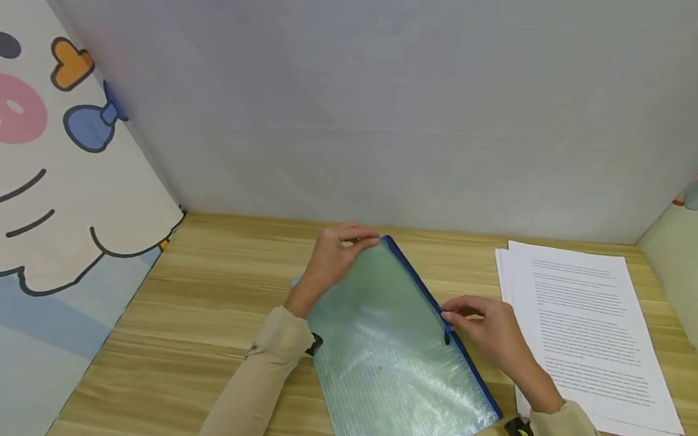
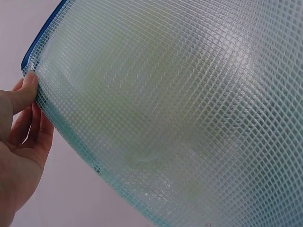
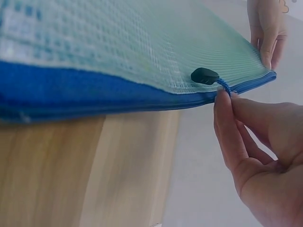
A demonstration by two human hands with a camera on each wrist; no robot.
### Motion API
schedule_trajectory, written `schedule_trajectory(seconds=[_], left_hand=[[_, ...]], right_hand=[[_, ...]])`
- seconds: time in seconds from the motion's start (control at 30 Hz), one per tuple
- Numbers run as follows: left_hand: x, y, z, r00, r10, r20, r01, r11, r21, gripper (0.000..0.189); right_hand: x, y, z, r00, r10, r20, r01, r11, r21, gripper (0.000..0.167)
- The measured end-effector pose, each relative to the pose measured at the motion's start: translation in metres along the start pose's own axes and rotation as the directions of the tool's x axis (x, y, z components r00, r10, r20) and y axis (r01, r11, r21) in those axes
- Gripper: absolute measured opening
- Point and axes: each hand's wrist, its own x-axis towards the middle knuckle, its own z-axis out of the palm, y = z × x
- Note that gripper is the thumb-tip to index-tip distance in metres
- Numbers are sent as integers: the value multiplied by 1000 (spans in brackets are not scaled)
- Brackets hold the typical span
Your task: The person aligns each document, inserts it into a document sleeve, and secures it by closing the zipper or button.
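A translucent green mesh zipper pouch with a blue zipper along one edge is held up at a slant between both hands. My left hand pinches its upper corner, at the far end of the zipper; the left wrist view shows the thumb on the mesh just below the blue edge. Partway down the zipper, my right hand pinches the zipper pull, whose blue cord ends in a black tab. No papers show through the pouch.
To the right, a stack of printed papers lies on the wooden table, close beside the right forearm. A grey wall stands behind the table. Cartoon-printed panels flank both sides.
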Motion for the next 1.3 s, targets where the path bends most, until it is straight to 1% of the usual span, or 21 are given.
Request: schedule_trajectory(seconds=[0.23,0.4,0.53,0.67,0.9,1.1,1.3], left_hand=[[-1,-1,-4,1000,6,-2,-6,1000,26,12],[-1,-1,-6,1000,12,-3,-12,1000,25,12],[-1,-1,-8,1000,12,-19,-12,1000,25,12],[0,-3,-9,999,24,-27,-23,1000,20,13],[0,-3,-12,999,40,-26,-39,999,36,12],[1,-3,-13,999,41,-20,-40,999,33,12],[2,-4,-12,998,56,-27,-54,998,39,12]], right_hand=[[-5,0,-1,1000,-14,11,14,1000,4,9],[-8,0,-2,1000,1,21,-1,1000,9,10],[-10,0,-3,999,12,30,-12,1000,3,10],[-13,2,-4,999,14,40,-14,1000,-7,11],[-19,3,-8,999,-3,52,3,1000,-5,12],[-24,0,-10,998,-1,58,1,1000,4,12],[-27,0,-12,998,8,59,-8,1000,-2,12]])
